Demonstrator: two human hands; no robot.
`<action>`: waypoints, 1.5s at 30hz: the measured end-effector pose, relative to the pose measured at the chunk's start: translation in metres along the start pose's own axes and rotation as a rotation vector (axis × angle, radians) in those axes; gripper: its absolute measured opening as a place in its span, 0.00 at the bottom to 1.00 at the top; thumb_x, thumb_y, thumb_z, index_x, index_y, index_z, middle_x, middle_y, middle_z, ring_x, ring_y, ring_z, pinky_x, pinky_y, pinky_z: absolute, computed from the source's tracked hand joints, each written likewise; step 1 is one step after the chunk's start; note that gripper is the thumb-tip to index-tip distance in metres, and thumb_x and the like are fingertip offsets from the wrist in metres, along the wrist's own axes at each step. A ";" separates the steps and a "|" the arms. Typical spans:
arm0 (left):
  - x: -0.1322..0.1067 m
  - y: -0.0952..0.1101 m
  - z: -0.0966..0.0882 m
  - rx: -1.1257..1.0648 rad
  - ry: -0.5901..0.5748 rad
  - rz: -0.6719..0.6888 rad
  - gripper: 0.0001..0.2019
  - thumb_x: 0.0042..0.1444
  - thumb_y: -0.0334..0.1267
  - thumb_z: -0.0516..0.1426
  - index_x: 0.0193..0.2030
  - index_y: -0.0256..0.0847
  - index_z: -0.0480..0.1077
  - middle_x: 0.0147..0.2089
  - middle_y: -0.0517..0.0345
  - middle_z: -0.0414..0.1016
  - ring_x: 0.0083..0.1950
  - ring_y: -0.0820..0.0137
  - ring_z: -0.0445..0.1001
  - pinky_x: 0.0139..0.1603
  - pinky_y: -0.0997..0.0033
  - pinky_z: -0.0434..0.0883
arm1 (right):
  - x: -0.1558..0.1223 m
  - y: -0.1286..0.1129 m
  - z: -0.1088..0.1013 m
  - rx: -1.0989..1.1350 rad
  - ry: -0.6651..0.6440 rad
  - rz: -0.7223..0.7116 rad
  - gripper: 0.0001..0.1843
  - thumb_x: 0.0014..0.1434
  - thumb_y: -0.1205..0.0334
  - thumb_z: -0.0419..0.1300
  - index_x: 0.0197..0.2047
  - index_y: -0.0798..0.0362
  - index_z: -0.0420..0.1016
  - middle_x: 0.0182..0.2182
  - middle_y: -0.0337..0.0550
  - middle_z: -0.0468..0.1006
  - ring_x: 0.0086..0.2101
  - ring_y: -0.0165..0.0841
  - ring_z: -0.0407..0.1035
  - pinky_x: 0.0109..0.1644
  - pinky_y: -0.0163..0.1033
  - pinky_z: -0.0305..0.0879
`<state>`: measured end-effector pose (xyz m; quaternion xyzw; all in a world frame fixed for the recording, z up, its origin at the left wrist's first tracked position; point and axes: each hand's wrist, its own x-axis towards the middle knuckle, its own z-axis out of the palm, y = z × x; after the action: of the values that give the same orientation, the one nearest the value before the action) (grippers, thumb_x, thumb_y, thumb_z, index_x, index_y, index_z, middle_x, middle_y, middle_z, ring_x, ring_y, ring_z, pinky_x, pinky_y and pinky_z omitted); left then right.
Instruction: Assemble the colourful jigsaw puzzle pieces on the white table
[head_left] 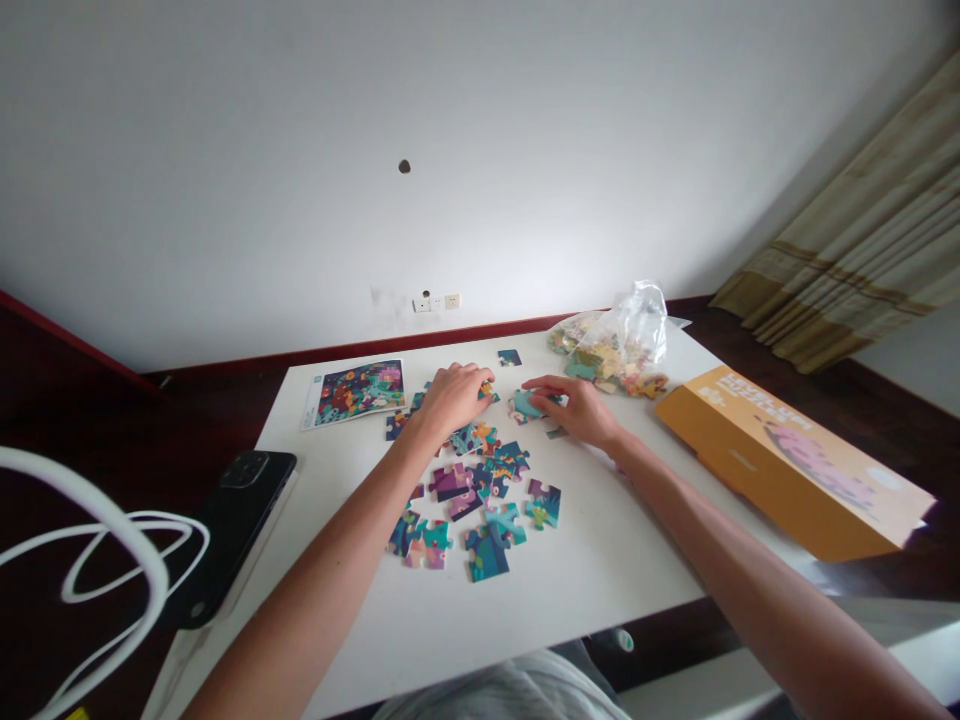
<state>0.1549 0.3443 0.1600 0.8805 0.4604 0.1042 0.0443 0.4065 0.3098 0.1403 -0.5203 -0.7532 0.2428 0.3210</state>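
Leaning over the white counter (600, 560), both bare arms reach forward, elbows low, wrists nearly level, and the two hands work close together at the far edge of a loose spread of jigsaw pieces (469, 500). Left hand (450, 400) is curled, narrow, knuckles up, fingertips down by a small orange-and-teal piece (486, 390); can't tell if it's actually gripped. Right hand (577, 410) is narrow too, fingers and thumb pinched on a teal piece (529, 405), which sits just past the fingertips and looks held, though it's still at counter level. Most pieces lie mid-counter btwn the arms, some touching, a few apart, w/ one alone near the far edge. Left of the hands lies a printed picture sheet (354, 393), colours similar to the pieces. Far right, a clear plastic bag (630, 335) holds more pieces, and a yellow cardboard box (787, 465) lies at the counter's right edge. A black phone (225, 530) sits off the left edge, w/ a white cord (97, 520) looped nearby.
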 end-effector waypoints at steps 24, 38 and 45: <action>-0.002 0.025 0.000 -0.082 -0.051 0.140 0.14 0.64 0.45 0.61 0.54 0.47 0.78 0.53 0.55 0.80 0.56 0.57 0.73 0.58 0.60 0.70 | 0.003 0.021 -0.015 -0.302 -0.051 -0.111 0.17 0.66 0.52 0.61 0.53 0.49 0.83 0.52 0.51 0.82 0.52 0.46 0.74 0.62 0.51 0.66; -0.022 -0.035 -0.100 -0.186 -0.103 -0.127 0.19 0.64 0.50 0.57 0.58 0.49 0.76 0.56 0.57 0.80 0.47 0.63 0.79 0.50 0.64 0.71 | -0.010 -0.039 0.006 -0.154 -0.093 -0.279 0.16 0.67 0.50 0.62 0.54 0.46 0.81 0.49 0.49 0.83 0.53 0.45 0.73 0.59 0.51 0.68; -0.029 -0.041 -0.110 -0.126 -0.201 -0.215 0.21 0.62 0.48 0.59 0.61 0.49 0.75 0.58 0.55 0.79 0.51 0.61 0.79 0.50 0.66 0.71 | 0.005 -0.093 0.017 -0.336 -0.458 -0.331 0.15 0.66 0.50 0.63 0.52 0.46 0.80 0.48 0.46 0.83 0.45 0.41 0.77 0.49 0.44 0.70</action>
<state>0.0816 0.3417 0.2561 0.8275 0.5379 0.0386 0.1562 0.3341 0.2828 0.1948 -0.3684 -0.9097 0.1701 0.0881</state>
